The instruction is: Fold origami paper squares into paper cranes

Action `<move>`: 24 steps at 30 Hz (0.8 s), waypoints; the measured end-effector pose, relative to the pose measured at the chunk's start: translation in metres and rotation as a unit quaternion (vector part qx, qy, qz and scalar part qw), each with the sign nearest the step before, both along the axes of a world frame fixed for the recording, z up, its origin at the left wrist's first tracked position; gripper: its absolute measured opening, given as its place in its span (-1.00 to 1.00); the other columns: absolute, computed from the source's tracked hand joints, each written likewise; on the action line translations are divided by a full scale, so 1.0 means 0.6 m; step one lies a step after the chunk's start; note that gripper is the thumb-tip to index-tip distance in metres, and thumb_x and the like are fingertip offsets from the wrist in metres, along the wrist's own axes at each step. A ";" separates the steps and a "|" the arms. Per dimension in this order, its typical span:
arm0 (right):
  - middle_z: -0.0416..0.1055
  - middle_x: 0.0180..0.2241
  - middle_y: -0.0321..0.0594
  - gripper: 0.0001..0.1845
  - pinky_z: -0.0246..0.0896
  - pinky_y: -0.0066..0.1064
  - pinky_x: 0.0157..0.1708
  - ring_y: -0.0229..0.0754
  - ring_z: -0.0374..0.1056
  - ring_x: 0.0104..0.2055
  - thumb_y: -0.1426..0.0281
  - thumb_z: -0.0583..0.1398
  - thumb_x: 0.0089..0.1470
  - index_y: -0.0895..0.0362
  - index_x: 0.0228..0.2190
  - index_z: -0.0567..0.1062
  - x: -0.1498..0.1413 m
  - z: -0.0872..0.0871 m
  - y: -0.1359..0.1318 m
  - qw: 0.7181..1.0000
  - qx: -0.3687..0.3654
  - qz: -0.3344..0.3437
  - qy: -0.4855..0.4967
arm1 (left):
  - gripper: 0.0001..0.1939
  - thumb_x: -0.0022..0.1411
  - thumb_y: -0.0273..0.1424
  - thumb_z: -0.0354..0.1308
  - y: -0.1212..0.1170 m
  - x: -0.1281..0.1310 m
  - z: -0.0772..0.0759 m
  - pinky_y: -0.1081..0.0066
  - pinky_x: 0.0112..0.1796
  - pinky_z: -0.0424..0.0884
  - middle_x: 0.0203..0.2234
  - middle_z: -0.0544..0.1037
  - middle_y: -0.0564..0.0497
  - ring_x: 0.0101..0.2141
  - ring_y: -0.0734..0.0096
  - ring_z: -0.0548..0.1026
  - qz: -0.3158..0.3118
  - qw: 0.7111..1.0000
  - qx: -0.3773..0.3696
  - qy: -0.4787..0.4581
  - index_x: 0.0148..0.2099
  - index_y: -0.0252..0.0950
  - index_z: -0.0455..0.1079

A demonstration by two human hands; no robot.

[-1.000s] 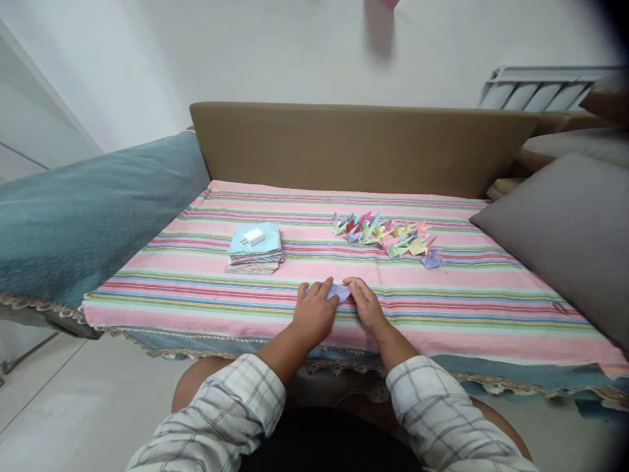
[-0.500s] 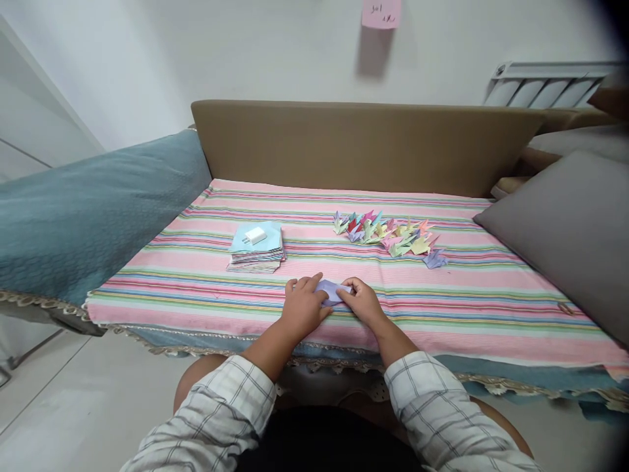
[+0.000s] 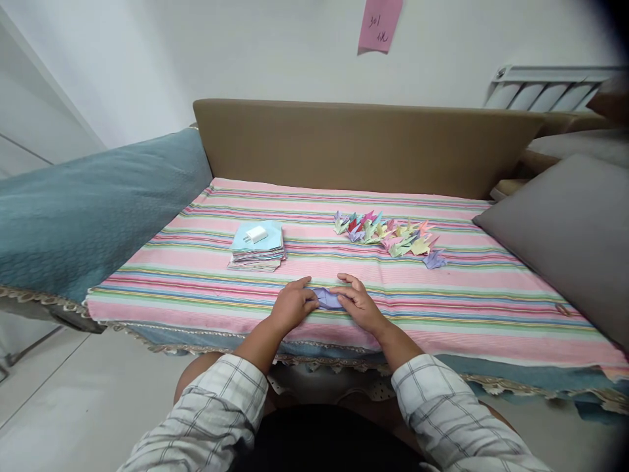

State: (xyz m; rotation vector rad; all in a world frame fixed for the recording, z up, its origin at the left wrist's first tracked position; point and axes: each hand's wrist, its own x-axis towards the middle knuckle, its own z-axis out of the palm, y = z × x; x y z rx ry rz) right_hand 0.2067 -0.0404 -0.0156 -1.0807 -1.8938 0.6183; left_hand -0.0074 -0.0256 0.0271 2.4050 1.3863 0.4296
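A partly folded sheet of purple origami paper (image 3: 327,299) lies low over the striped cloth, between my two hands. My left hand (image 3: 293,304) pinches its left end between thumb and fingers. At the right end, the thumb and fingers of my right hand (image 3: 361,305) grip the paper, with the index finger raised a little off it. Beyond my right hand sits a cluster of colourful folded paper cranes (image 3: 388,235). A stack of square paper sheets (image 3: 258,252) stands past my left hand, and a white plug adapter (image 3: 256,234) rests on top.
The pink striped cloth (image 3: 171,288) covers the sofa seat. A brown backrest (image 3: 363,147) rises behind it. To the left is a blue-covered armrest (image 3: 108,196), to the right a grey cushion (image 3: 565,229). A small brown object (image 3: 563,309) lies near the cushion.
My left hand has shifted slightly left, to the paper's end. The purple paper now looks narrower, and both hands hold it by its ends.
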 end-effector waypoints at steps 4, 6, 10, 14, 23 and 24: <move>-0.06 0.20 -0.07 -0.62 0.00 -0.14 0.17 -0.05 -0.06 0.26 0.29 0.04 0.17 0.04 0.01 0.40 -0.006 0.022 -0.010 0.999 0.018 0.016 -0.022 | -0.87 0.13 -0.34 0.19 0.005 -0.005 -0.008 0.19 0.05 0.24 0.02 0.44 -0.09 0.11 0.11 0.28 -0.008 1.000 -0.003 -0.003 -0.27 -0.19 0.54; -0.05 0.20 -0.06 -0.64 0.04 -0.16 0.15 -0.06 -0.04 0.25 0.34 0.00 0.19 0.06 -0.03 0.44 -0.012 0.034 -0.013 0.999 0.024 0.023 -0.039 | -0.87 0.13 -0.34 0.19 0.007 -0.006 -0.012 0.19 0.05 0.24 0.02 0.43 -0.09 0.11 0.11 0.30 -0.011 1.000 0.000 -0.004 -0.27 -0.19 0.54; 0.07 0.18 -0.04 -0.72 0.00 -0.10 0.16 0.02 -0.01 0.23 0.29 0.19 0.04 0.07 -0.19 0.54 -0.019 0.050 -0.015 0.988 0.001 0.043 -0.146 | -0.86 0.14 -0.32 0.18 0.010 -0.009 -0.020 0.19 0.05 0.24 0.01 0.45 -0.08 0.10 0.13 0.30 -0.020 1.000 0.008 -0.012 -0.27 -0.17 0.54; 0.15 0.16 -0.01 -0.74 0.00 -0.15 0.16 0.04 0.06 0.20 0.28 0.28 -0.07 0.10 -0.29 0.59 -0.022 0.056 -0.007 0.975 -0.046 0.027 -0.215 | -0.86 0.10 -0.33 0.21 0.013 -0.015 -0.025 0.17 0.07 0.22 0.02 0.43 -0.07 0.10 0.12 0.29 -0.017 1.000 -0.004 -0.023 -0.25 -0.16 0.55; 0.36 -0.01 -0.05 -0.73 0.07 -0.27 0.07 -0.03 0.12 0.18 0.27 0.15 0.06 0.12 -0.49 0.58 -0.030 0.050 0.012 0.972 -0.118 -0.010 -0.201 | -0.87 -0.05 -0.39 0.33 0.024 -0.039 -0.039 0.24 0.04 0.25 0.05 0.41 -0.10 0.09 0.15 0.32 -0.005 0.995 -0.031 -0.097 -0.34 -0.22 0.56; 0.34 0.01 -0.05 -0.75 0.08 -0.26 0.07 -0.02 0.14 0.17 0.26 0.17 0.04 0.13 -0.48 0.58 -0.032 0.048 0.012 0.972 -0.126 -0.027 -0.197 | -0.87 -0.05 -0.39 0.33 0.026 -0.041 -0.039 0.24 0.04 0.25 0.05 0.41 -0.10 0.08 0.15 0.33 -0.007 0.995 -0.033 -0.096 -0.35 -0.22 0.56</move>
